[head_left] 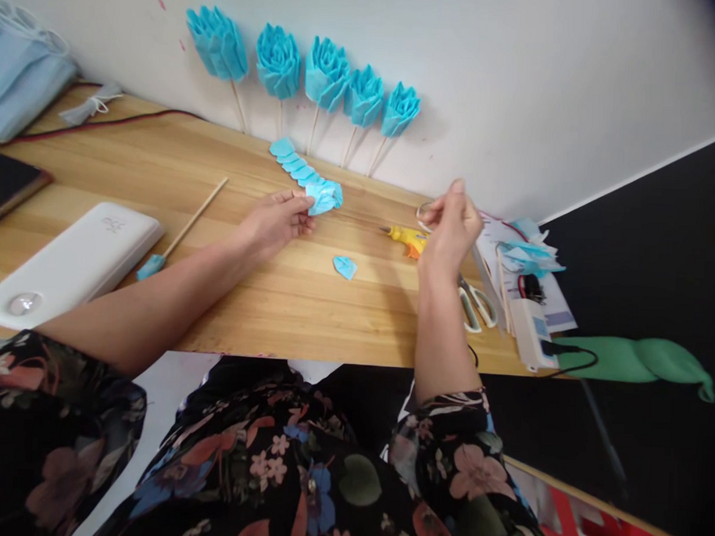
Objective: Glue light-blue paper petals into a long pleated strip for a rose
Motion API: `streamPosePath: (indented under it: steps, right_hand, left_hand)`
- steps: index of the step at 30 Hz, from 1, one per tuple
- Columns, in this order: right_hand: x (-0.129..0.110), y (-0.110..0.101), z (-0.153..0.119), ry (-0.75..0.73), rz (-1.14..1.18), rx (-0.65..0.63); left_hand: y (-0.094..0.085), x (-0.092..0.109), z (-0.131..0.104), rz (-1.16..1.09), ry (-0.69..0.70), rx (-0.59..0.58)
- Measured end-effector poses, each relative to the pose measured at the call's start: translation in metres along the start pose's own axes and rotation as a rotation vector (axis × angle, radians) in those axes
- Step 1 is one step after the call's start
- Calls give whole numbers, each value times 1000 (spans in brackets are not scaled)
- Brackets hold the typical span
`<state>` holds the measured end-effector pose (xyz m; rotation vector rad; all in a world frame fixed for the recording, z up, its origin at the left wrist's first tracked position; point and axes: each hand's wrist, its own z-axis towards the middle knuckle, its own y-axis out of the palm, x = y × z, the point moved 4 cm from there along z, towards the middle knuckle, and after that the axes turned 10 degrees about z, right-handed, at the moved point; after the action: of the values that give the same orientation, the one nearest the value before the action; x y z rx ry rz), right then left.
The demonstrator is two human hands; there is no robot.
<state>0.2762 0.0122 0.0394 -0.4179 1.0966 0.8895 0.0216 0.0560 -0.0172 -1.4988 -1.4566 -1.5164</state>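
My left hand (280, 218) pinches a light-blue petal piece (323, 198) between thumb and fingers, just above the table. Behind it, a row of overlapping blue petals (296, 166) stretches toward the wall. One loose blue petal (345, 267) lies on the wood in front. My right hand (453, 224) is raised with its fingers closed; whatever they hold, if anything, is hidden. A pale loop (423, 215) shows at its left edge. Close to this hand lies a yellow glue gun (406, 237), its nozzle facing left. Scissors (479, 306) rest by the right wrist, partly covered.
Several blue flowers on sticks (326, 75) lean against the white wall. On the left are a stick with a small blue bud (152, 266), a white power bank (76, 262) and a dark phone (12, 185). A power strip (529, 333) and papers (559, 302) occupy the right end.
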Motion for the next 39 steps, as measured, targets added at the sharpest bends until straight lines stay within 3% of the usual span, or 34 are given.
streamPosePath:
  steps: [3,6,9,12,15,19,24,30,34,39]
  right_hand:
    - [-9,-20,18,-46,-30,39]
    - [-9,-35,21,-22,-215,-110]
    - [-7,-51,11,-14,-573,-282]
    - [-5,-66,-4,90,-1044,-362]
    - [-4,-68,-19,183,-1344,-490]
    - [3,-63,-24,237,-1439,-560]
    - [18,-72,-16,372,-1192,-495]
    - [22,-80,-26,489,-336,-298]
    - [10,-71,-35,513,3,-272]
    - [-6,-45,-61,544,154,-347]
  left_hand:
    - [-1,-2,1,-21,-3,8]
    - [0,-2,1,-27,-11,9]
    - [1,-1,0,-24,-17,11]
    - [3,1,-2,-38,-10,9]
    - [4,2,-4,-34,-7,13]
    - [3,2,-3,-2,4,15]
    - [3,-1,0,6,1,-9]
    - [4,-1,-1,11,29,-18]
    - [5,-1,-1,27,45,-6]
    - [6,-1,-2,33,63,-17]
